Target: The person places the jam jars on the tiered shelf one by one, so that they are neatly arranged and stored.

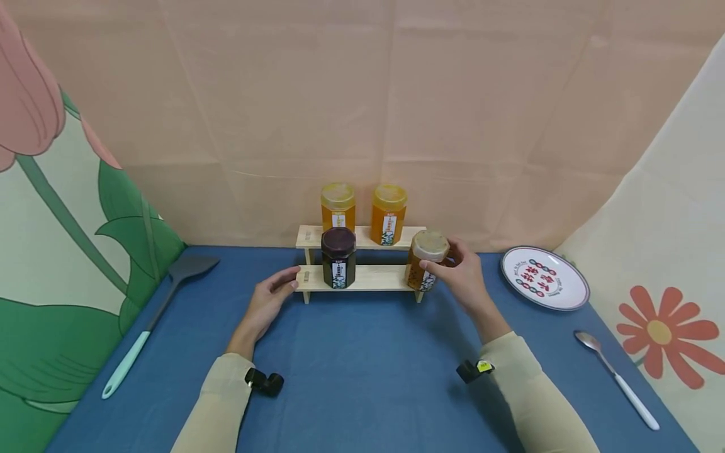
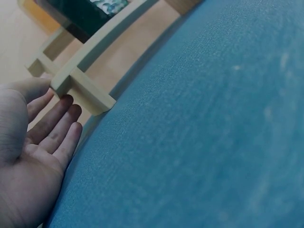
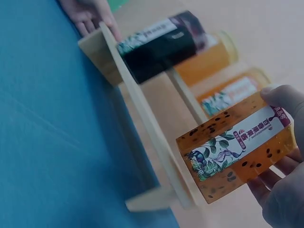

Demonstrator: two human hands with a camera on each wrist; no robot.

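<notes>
My right hand grips a capped jar of amber preserve with dark seeds, thumb and fingers on opposite sides. The jar tilts at the right end of the lower tier of a small two-tier wooden stand; its label faces the right wrist camera. My left hand touches the lower tier's left end with thumb and fingertips, its other fingers loosely extended below the board. A dark purple jar stands on the lower tier's left part. Two yellow-orange jars stand on the upper tier.
On the blue cloth, a spatula with a mint handle lies far left. To the right are an oval white plate with red print and a white-handled spoon. A peach-coloured cloth hangs directly behind the stand.
</notes>
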